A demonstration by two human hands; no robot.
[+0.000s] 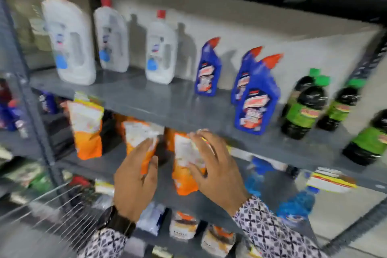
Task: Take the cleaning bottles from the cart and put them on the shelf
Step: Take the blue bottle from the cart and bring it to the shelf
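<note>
Our left hand [136, 176] rests on an orange pouch [139, 136] and our right hand [211, 165] on the orange pouch beside it [184, 174], fingers spread; we cannot tell if either grips. White [70, 40], blue [256, 98] and green-labelled bottles [303, 109] stand on the shelf [159, 98] above; the wire cart [52, 209] sits near left.

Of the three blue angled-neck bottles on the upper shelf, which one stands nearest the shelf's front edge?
The rightmost blue bottle: it stands forward, overlapping the one behind it, while the leftmost sits back near the wall.
</note>
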